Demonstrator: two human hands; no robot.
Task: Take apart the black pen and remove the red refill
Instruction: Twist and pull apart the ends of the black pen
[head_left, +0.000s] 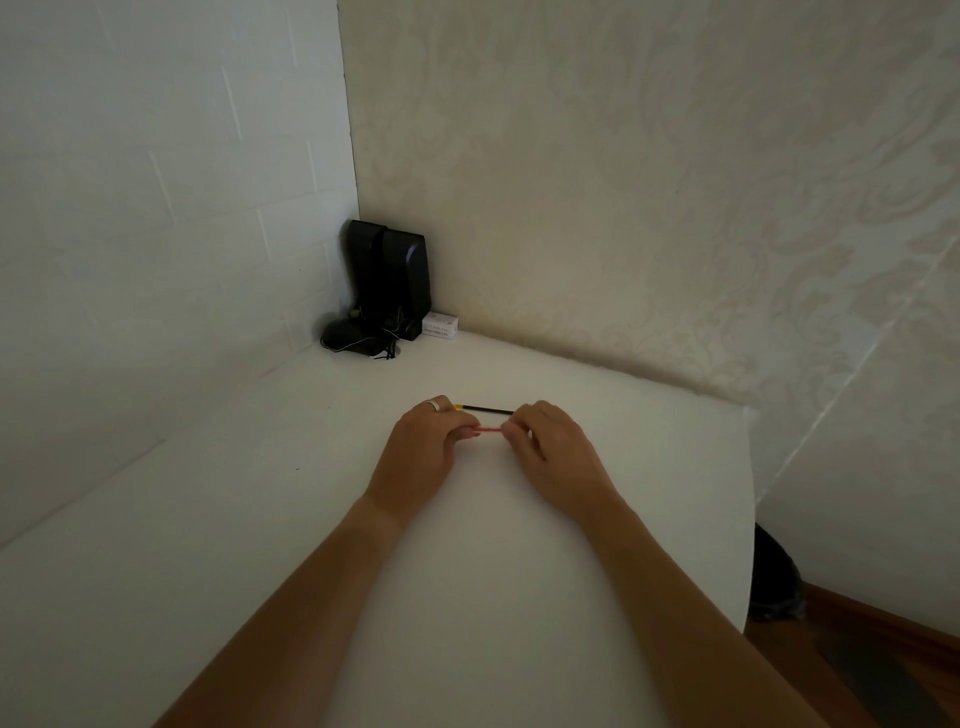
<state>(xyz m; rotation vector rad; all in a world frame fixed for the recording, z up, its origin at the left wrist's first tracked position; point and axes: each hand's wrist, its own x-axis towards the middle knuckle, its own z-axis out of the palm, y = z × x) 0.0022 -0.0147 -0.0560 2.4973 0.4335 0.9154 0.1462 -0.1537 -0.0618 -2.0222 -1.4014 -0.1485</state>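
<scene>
A thin black pen (487, 409) with a yellow end lies on the white table (260, 519), just beyond my fingers. Both my hands meet over a short red-pink piece, the red refill (489, 429), held level between them. My left hand (423, 451), with a ring on one finger, pinches its left end. My right hand (553, 444) pinches its right end. My fingers hide both ends of the refill and the right tip of the black pen.
In the far corner stand two black speakers (389, 275) with a tangle of cables (358, 343) and a small white box (440, 326). The table's right edge (906, 519) drops to a wooden floor (883, 649). Walls close in at left and back.
</scene>
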